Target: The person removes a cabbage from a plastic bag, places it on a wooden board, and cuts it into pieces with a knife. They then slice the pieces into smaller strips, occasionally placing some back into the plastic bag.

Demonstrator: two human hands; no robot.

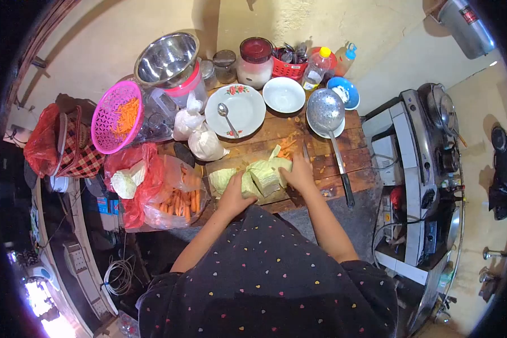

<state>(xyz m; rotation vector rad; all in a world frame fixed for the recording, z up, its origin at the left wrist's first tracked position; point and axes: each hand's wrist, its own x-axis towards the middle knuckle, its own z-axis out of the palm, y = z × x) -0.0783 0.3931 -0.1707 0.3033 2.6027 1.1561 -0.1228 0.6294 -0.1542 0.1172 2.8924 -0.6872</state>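
Cut cabbage (262, 179) in pale green chunks lies on a wooden cutting board (239, 159) in front of me. My left hand (236, 194) rests over the chunks on the left, its fingers curled on the cabbage. My right hand (298, 174) grips a cabbage piece at the right end of the row, thumb against its side. A narrow knife blade (305, 149) shows just beyond my right fingers; its handle is hidden. Carrot scraps (287, 145) lie at the board's far right.
On the left are a pink basket (117, 117) of shredded carrot and a bag of carrots (180, 200). Behind the board stand a floral plate (235, 111) with a spoon and a white bowl (284, 94). A long-handled skimmer (325, 110) lies at right, near the stove (428, 141).
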